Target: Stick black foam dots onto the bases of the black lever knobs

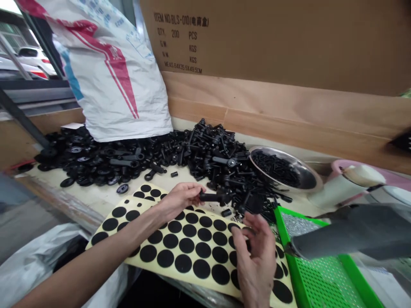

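My left hand pinches one end of a black plastic arm part, which lies roughly level above the bench. My right hand is lower and to the right, palm turned inward, with its fingers curled toward the thumb. Something dark shows between those fingers, too unclear to name. Beneath both hands lies a pale yellow sheet of round black stickers. Just beyond the held part rises a heap of black plastic parts. A small black cylinder lies between the hands.
Black discs are piled at left below a white woven sack. A metal bowl holds thin black pieces. A green basket with small silvery pieces stands at right, partly covered by a dark grey object. A cardboard box stands behind.
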`<state>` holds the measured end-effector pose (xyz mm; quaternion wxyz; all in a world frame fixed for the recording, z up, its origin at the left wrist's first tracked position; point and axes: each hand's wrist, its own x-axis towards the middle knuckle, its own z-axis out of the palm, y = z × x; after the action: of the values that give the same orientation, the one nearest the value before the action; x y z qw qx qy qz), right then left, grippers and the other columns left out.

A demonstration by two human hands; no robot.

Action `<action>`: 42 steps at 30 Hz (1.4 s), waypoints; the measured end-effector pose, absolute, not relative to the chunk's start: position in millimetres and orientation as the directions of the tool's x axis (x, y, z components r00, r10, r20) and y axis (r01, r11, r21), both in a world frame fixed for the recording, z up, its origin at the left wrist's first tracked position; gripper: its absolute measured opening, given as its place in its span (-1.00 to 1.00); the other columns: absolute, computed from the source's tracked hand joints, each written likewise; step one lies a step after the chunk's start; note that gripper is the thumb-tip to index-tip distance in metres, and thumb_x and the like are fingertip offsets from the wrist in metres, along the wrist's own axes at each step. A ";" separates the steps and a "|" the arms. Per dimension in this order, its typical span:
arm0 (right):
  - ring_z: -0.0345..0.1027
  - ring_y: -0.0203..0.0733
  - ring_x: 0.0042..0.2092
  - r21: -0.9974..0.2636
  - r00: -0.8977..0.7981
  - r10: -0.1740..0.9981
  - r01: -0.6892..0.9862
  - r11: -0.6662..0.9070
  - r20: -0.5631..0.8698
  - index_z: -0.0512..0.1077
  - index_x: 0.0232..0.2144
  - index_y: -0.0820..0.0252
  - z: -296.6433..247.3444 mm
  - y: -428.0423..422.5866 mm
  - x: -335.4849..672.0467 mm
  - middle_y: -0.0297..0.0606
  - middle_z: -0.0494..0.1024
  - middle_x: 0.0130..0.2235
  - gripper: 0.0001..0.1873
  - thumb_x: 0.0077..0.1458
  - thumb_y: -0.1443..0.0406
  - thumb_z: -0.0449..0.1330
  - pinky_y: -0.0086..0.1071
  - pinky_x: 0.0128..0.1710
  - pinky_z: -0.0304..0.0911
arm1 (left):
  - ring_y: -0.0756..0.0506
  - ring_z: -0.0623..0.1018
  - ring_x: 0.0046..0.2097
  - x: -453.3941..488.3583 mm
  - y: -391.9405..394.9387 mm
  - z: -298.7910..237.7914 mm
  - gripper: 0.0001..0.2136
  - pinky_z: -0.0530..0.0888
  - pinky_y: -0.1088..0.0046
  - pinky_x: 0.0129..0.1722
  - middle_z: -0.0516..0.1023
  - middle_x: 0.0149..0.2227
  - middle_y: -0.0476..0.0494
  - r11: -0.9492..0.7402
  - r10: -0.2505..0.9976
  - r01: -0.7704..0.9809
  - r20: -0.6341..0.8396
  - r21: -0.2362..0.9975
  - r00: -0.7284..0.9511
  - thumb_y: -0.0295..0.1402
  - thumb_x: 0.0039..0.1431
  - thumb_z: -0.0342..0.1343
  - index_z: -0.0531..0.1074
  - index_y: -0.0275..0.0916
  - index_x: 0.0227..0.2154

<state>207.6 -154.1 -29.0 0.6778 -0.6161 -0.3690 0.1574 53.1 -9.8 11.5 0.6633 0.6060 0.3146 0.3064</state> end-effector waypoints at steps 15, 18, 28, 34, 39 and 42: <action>0.43 -0.27 -0.33 -0.961 0.455 0.887 -0.273 0.053 -0.080 0.05 0.17 0.04 -16.6 -140.0 129.4 -0.24 0.50 -0.15 -0.17 -0.07 0.19 0.37 -0.31 -0.25 0.40 | -0.17 0.49 0.02 21.2 -92.4 -9.0 -0.63 0.37 0.33 0.04 0.52 0.01 -0.26 0.211 0.916 -0.425 -0.027 0.880 0.400 -0.21 0.15 0.21 0.43 -0.24 -0.01; 0.42 -0.24 -0.30 -0.986 0.514 0.853 -0.169 0.003 -0.086 0.28 0.06 0.08 -12.7 -142.4 140.2 -0.24 0.52 -0.16 -0.38 -0.03 0.12 0.34 -0.31 -0.24 0.36 | -0.09 0.59 -0.26 12.7 -85.9 -6.7 -0.69 0.44 0.48 -0.33 0.58 -0.12 -0.27 0.313 0.929 -0.420 -0.183 0.852 0.322 -0.27 0.12 0.24 0.44 -0.30 -0.11; 0.07 -0.34 -0.47 -0.977 0.473 0.869 -0.208 -0.050 -0.146 0.39 -0.53 0.16 -18.5 -143.5 150.8 -0.45 0.24 -0.57 -0.69 -0.03 0.09 0.33 -0.44 -0.44 0.06 | -0.02 0.56 -0.43 5.5 -84.7 -8.6 -0.70 0.41 0.54 -0.47 0.57 -0.37 -0.22 0.469 0.854 -0.390 -0.295 0.792 0.429 -0.19 0.19 0.15 0.41 -0.36 -0.20; 0.02 -0.34 -0.46 -0.949 0.362 0.898 -0.272 -0.156 -0.252 0.38 -0.56 0.17 -22.0 -144.8 139.2 -0.44 0.20 -0.57 -0.65 -0.04 0.06 0.33 -0.45 -0.45 0.03 | 0.01 0.52 -0.46 6.5 -82.3 -10.3 -0.72 0.41 0.55 -0.48 0.57 -0.35 -0.22 0.456 0.856 -0.381 -0.279 0.804 0.435 -0.21 0.20 0.14 0.41 -0.37 -0.19; -0.02 -0.35 -0.47 -0.941 0.369 0.887 -0.289 -0.176 -0.279 0.39 -0.56 0.18 -23.2 -144.0 134.6 -0.45 0.18 -0.58 -0.65 -0.06 0.05 0.34 -0.48 -0.48 0.00 | 0.00 0.52 -0.44 8.1 -83.9 -13.3 -0.73 0.44 0.51 -0.43 0.56 -0.37 -0.19 0.444 0.865 -0.396 -0.268 0.804 0.425 -0.23 0.21 0.13 0.42 -0.36 -0.17; -0.04 -0.36 -0.47 -0.931 0.375 0.877 -0.313 -0.185 -0.301 0.39 -0.57 0.18 -23.3 -144.1 132.6 -0.45 0.16 -0.57 -0.65 -0.07 0.06 0.36 -0.49 -0.48 -0.01 | -0.01 0.52 -0.42 8.4 -84.5 -13.8 -0.73 0.45 0.48 -0.41 0.55 -0.39 -0.18 0.436 0.869 -0.408 -0.258 0.802 0.422 -0.23 0.21 0.13 0.43 -0.35 -0.17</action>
<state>132.6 -144.1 -23.3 0.5907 -0.5821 -0.2420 0.5037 8.4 -84.5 -13.8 0.7740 0.3344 0.3447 0.4127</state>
